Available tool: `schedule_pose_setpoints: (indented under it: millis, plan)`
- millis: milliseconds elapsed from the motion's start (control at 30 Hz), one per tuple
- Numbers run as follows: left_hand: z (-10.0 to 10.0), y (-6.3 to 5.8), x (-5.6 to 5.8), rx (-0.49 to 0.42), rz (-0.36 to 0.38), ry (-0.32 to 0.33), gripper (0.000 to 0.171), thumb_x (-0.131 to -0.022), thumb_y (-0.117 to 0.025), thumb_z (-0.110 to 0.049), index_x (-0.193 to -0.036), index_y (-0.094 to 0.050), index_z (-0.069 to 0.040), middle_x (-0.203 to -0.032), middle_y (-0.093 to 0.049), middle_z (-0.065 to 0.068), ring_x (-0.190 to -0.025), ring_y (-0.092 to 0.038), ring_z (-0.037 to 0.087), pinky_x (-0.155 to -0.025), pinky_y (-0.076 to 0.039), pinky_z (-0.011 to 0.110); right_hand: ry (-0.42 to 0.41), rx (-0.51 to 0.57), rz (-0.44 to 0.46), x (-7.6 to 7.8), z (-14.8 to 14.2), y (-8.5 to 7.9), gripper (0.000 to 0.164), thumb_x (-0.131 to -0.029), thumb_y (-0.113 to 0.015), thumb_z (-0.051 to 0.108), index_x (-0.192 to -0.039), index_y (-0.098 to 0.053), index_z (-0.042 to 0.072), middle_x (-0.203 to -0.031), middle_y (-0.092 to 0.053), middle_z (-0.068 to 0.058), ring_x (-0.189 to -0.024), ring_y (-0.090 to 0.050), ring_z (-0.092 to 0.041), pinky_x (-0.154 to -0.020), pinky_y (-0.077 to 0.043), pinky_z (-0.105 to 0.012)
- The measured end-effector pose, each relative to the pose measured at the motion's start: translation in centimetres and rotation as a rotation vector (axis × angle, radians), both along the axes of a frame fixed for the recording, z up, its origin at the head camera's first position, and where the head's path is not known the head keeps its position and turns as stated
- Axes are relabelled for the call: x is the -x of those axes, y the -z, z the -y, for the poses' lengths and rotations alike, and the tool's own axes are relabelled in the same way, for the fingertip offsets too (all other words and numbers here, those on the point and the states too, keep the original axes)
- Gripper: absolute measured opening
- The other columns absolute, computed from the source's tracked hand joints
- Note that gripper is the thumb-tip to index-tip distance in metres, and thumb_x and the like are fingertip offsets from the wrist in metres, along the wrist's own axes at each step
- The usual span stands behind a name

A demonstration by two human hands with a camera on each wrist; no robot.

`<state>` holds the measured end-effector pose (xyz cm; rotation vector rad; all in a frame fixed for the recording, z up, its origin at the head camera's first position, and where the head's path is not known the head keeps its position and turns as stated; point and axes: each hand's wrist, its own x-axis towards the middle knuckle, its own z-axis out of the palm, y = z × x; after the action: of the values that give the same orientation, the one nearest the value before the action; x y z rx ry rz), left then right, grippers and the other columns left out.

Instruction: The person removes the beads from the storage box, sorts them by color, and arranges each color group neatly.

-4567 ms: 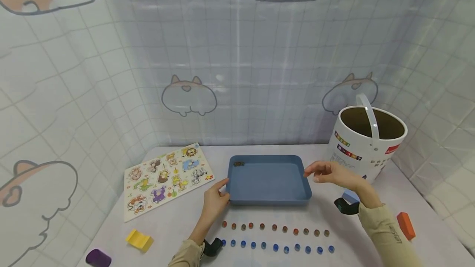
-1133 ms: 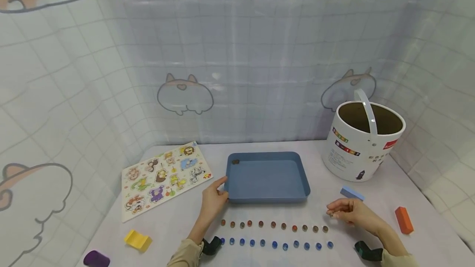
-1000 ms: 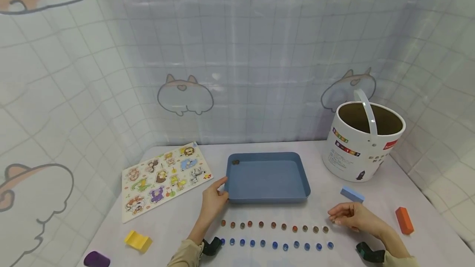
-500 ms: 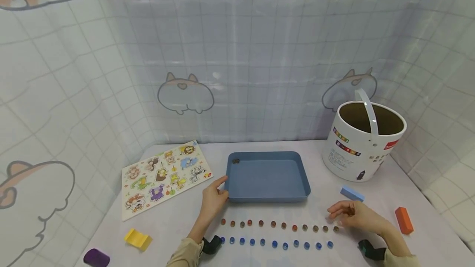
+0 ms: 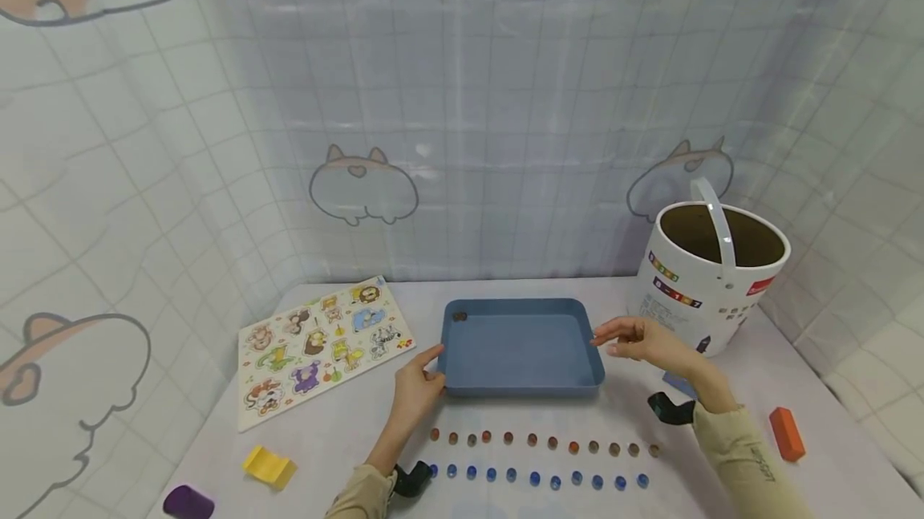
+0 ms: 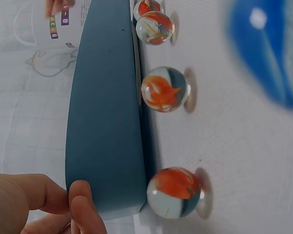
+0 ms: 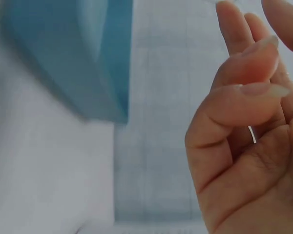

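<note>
A shallow blue tray (image 5: 521, 350) lies mid-table, with a small cluster of dark marbles (image 5: 459, 316) in its far left corner. My left hand (image 5: 416, 388) grips the tray's near left corner; the left wrist view has thumb and finger at that corner. At the tray's right rim, my right hand (image 5: 646, 342) hovers with fingers loosely bent and nothing visible between them. A row of orange-brown marbles (image 6: 164, 89) runs in front of the tray, its rightmost marble (image 5: 654, 450) standing apart from both hands. Nearer to me is a row of blue marbles (image 5: 534, 478).
A white bucket (image 5: 671, 318) with a handle stands at the back right. A blue block (image 5: 678, 383), partly behind the right wrist, and an orange block (image 5: 787, 434) lie nearby. On the left are an animal puzzle board (image 5: 325, 350), a yellow block (image 5: 269, 467) and a purple cylinder (image 5: 188, 502).
My right hand put a marble down at the right end of the orange-brown row, then moved up and left to the tray's rim. The tray's marble cluster is smaller than 4.6 seconds ago. The left hand stayed.
</note>
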<state>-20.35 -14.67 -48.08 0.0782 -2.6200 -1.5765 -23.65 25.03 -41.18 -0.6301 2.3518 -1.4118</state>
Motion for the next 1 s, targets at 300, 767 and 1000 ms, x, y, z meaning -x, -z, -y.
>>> schedule_pose_setpoints:
  millis: [300,767,1000]
  plan:
    - [-0.1,0.1,-0.1,-0.016,0.014,0.005,0.057,-0.077,-0.053,0.007,-0.133,-0.057,-0.002,-0.046,-0.045,-0.005,-0.042,-0.039,0.007,-0.04,-0.028,0.015,-0.074,0.035,-0.002,5.2,6.7,-0.8,0.039,-0.094,-0.061,0.025,-0.131,-0.059,0.012,-0.13,-0.062,-0.016,-0.11,-0.062,-0.013,-0.087,-0.05,-0.034]
    - [-0.1,0.2,-0.2,-0.012,0.023,0.001,0.057,-0.076,-0.054,0.006,-0.133,-0.057,-0.003,-0.047,-0.046,-0.005,-0.042,-0.04,0.006,-0.04,-0.029,0.014,0.036,0.189,0.102,9.2,15.9,3.3,0.045,-0.094,-0.062,0.027,-0.133,-0.057,0.004,-0.126,-0.066,-0.009,-0.125,-0.053,-0.04,-0.1,-0.046,-0.051]
    - [-0.1,0.2,-0.1,-0.009,0.005,0.01,0.057,-0.076,-0.054,0.007,-0.133,-0.057,-0.002,-0.048,-0.049,-0.003,-0.043,-0.043,0.007,-0.041,-0.029,0.014,0.169,0.106,0.099,10.1,19.1,4.9,0.04,-0.094,-0.063,0.028,-0.127,-0.063,0.008,-0.121,-0.069,-0.01,-0.101,-0.062,-0.035,-0.077,-0.049,-0.037]
